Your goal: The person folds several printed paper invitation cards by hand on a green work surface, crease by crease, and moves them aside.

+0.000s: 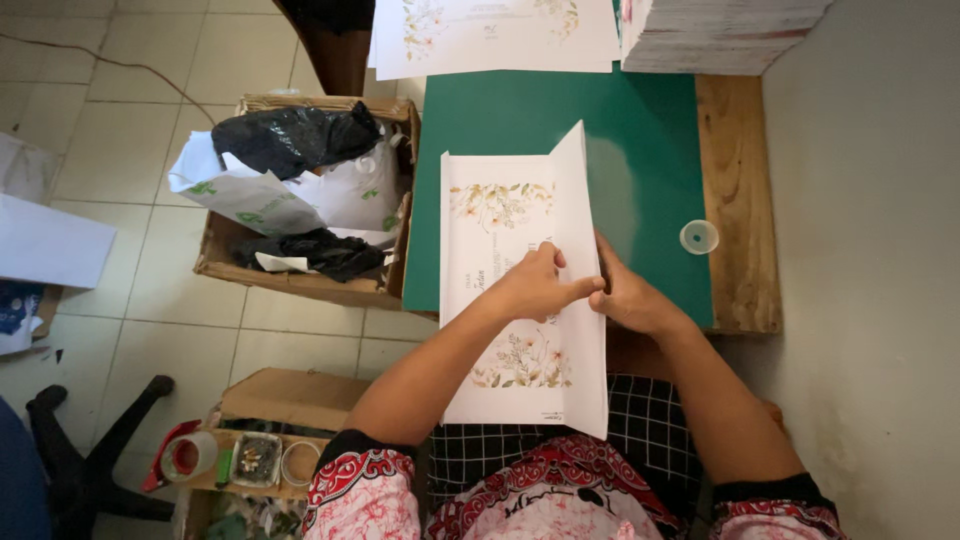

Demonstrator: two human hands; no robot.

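A white card with printed flowers (500,215) lies lengthwise on the green mat (640,160), its near end over my lap. Its right flap (580,240) stands folded up and over. My left hand (535,285) presses on the card's middle, thumb and fingers pinching the flap's edge. My right hand (625,295) sits just behind the flap on its right side, fingers against it, partly hidden by the paper.
A small clear round lid (699,237) rests at the mat's right edge on the wooden table (740,200). Printed sheets (495,35) and a paper stack (720,35) lie at the far end. A cardboard box of scrap paper and black bags (300,190) stands left; a tape dispenser (185,455) lower left.
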